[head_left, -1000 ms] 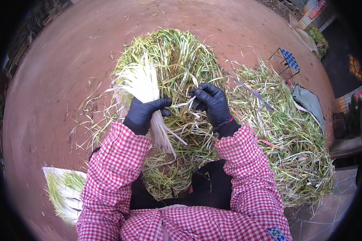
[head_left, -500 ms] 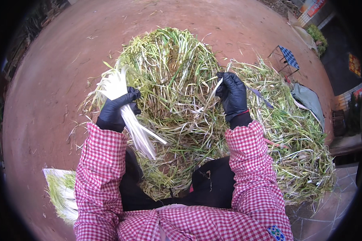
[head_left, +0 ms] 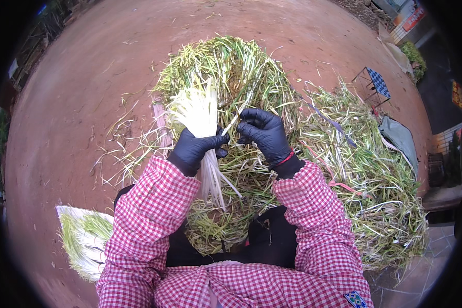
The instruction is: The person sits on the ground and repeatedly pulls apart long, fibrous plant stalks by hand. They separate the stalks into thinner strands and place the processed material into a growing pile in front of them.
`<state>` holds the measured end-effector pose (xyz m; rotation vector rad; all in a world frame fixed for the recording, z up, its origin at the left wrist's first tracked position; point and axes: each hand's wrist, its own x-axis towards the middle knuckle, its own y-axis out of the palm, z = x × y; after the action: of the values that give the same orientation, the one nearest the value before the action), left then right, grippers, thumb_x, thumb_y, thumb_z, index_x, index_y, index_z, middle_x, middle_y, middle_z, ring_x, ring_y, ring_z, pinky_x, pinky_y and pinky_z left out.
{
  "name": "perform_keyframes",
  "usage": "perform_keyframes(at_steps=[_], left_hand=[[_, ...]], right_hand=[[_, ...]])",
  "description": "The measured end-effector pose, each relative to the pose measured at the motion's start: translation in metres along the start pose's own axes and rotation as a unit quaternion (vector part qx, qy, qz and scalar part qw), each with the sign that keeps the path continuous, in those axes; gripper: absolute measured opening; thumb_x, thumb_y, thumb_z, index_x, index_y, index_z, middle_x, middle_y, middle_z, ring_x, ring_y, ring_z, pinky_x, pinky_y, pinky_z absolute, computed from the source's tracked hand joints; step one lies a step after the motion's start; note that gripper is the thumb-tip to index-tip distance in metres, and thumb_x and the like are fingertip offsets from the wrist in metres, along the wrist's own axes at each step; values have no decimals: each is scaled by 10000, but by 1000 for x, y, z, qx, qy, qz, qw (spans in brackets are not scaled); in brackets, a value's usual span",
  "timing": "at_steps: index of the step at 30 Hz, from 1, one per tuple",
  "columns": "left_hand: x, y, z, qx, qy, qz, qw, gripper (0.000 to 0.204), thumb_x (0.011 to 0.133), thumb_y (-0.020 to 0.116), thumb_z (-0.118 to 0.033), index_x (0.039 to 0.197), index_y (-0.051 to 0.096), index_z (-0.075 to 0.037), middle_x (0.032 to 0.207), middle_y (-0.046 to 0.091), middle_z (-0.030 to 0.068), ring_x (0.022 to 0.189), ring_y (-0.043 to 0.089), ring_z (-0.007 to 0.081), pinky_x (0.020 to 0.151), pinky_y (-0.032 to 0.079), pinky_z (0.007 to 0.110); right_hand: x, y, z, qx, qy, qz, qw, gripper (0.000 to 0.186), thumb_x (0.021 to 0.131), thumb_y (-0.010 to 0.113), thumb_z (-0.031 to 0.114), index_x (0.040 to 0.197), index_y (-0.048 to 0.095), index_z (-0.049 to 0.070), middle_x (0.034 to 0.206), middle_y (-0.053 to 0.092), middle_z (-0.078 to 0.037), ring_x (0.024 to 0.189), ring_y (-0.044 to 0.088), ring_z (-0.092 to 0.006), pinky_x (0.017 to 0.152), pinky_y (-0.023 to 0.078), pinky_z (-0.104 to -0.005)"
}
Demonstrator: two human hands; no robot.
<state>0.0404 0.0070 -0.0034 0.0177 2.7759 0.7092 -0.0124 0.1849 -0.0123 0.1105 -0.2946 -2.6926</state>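
A bunch of pale chive-like stalks (head_left: 206,110), white to yellow, stands fanned upward with its thin white ends hanging below. My left hand (head_left: 197,149), in a black glove, is closed around its middle. Just right of it, my right hand (head_left: 264,134), also black-gloved, pinches a thin pale stalk (head_left: 230,126) between thumb and fingers. This stalk slants close beside the bunch; whether the two touch I cannot tell. Beneath and beyond both hands spreads a heap of loose green and yellowish stalks (head_left: 233,64).
A second tangled heap (head_left: 380,215) lies to the right, with a purple strip (head_left: 333,123) across it. Behind it are a blue-checked stool (head_left: 379,82) and a grey-green cloth (head_left: 399,137). Trimmed bunches (head_left: 90,233) rest on a white sheet at the lower left.
My left hand has carried the bunch rightward to the middle. My right hand has come left and slightly nearer, so both hands are now close together.
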Motion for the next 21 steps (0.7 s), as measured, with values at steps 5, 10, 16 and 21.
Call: perform_keyframes(at_steps=[5,10,16,21], left_hand=[[-2,-6,-13,-16,21,-41,999,337,670,711,-70,924,516,32,735,566,74,554,561,147,511,515,246],[-7,-9,-15,-83,2,31,996,316,690,665,-145,955,568,-3,777,586,39,615,548,111,563,468,241],[-12,-24,-33,-100,54,-53,992,311,728,623,-182,999,543,-53,763,576,2,614,524,123,574,452,287],[-12,-48,-47,-133,85,-45,986,284,739,623,-160,991,532,-64,766,568,1,603,530,125,580,474,297]], right_hand=[[0,-16,10,-62,19,-20,998,283,794,587,-3,1075,562,31,776,604,-16,603,562,-65,547,490,-200],[-10,2,17,-46,-47,142,988,470,815,610,85,1248,433,47,1070,565,-69,999,521,-123,897,422,-274],[-29,10,23,-24,172,211,962,293,823,617,135,1096,570,42,695,587,12,564,507,-33,480,417,-173],[-40,-52,18,-27,168,180,969,175,849,582,129,974,632,18,616,558,23,476,438,-21,433,343,-156]])
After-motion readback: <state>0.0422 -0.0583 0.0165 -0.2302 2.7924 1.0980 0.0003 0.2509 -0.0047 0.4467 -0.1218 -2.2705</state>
